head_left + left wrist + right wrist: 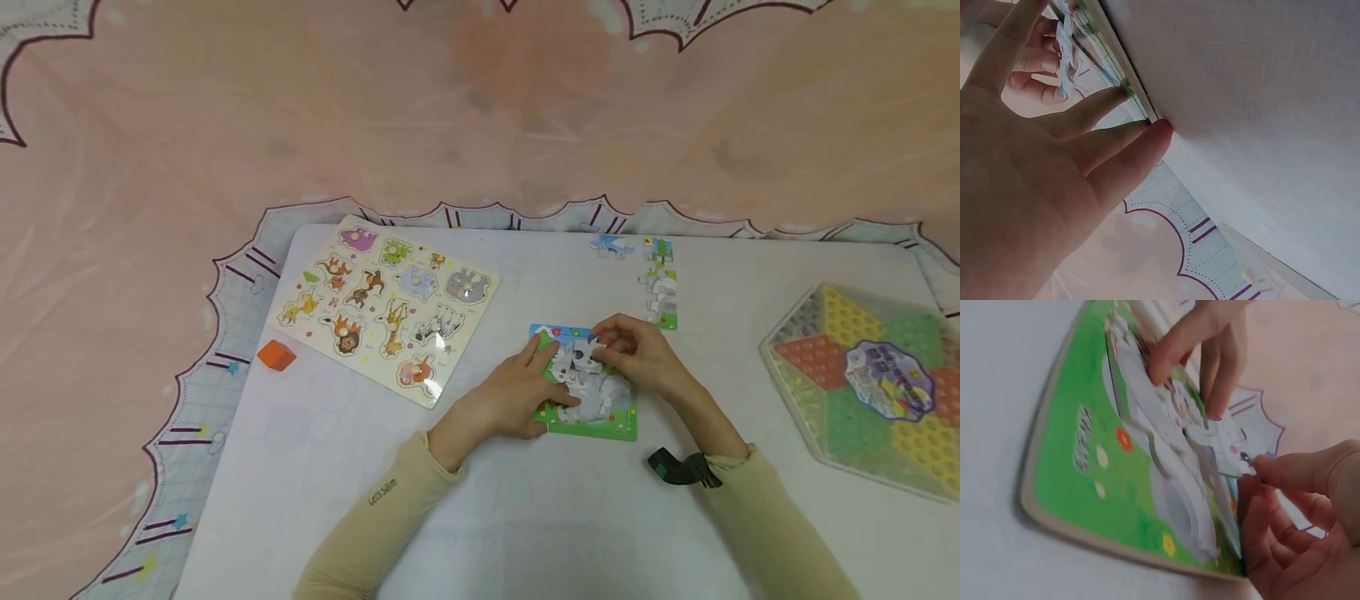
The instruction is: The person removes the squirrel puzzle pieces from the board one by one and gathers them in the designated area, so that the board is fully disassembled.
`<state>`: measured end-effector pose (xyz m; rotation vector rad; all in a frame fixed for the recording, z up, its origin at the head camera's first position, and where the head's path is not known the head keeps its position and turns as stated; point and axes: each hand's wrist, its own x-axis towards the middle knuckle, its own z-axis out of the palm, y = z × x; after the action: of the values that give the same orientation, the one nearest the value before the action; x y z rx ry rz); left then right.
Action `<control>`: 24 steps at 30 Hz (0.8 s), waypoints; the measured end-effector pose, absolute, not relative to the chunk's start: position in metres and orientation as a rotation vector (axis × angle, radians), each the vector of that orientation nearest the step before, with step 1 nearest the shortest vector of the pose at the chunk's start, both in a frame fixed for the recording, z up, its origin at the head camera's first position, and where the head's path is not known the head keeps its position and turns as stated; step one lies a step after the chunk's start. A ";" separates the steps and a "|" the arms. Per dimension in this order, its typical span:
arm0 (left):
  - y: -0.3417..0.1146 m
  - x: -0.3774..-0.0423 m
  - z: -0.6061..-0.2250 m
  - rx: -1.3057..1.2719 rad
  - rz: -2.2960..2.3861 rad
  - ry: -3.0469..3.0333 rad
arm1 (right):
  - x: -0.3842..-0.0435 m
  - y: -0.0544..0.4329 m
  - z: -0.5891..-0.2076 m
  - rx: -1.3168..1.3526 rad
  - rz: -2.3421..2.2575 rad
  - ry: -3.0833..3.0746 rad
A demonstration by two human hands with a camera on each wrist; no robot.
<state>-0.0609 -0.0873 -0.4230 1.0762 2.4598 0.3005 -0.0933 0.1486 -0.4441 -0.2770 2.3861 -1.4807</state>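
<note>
A small jigsaw board (pixel 600 430) with a green and blue border and a picture of white-grey animals lies on the table. My left hand (pixel 517 392) rests over its left side, fingers spread and fairly straight. In the left wrist view, that hand's fingertips (pixel 1159 130) touch the board's edge. Between thumb and fingers, my right hand (pixel 641 354) pinches a jigsaw piece (pixel 1227 442) showing part of a white animal face. That piece is tilted above the upper part of the picture, and the right wrist view shows other pieces lying in the board.
Loose jigsaw pieces (pixel 661 292) lie behind the board, with another piece (pixel 612 246) by the table's far edge. An animal peg puzzle (pixel 375 333) and an orange block (pixel 277 356) are at left. A hexagonal game box (pixel 847 400) stands at right.
</note>
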 end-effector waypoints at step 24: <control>-0.089 -0.060 -0.427 1.048 0.443 2.498 | -0.171 0.172 -0.435 -0.148 -1.451 2.647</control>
<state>-0.0604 -0.0894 -0.4274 1.0475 2.4983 0.4429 -0.1710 0.1721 -0.4353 -0.1483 2.6467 -1.4513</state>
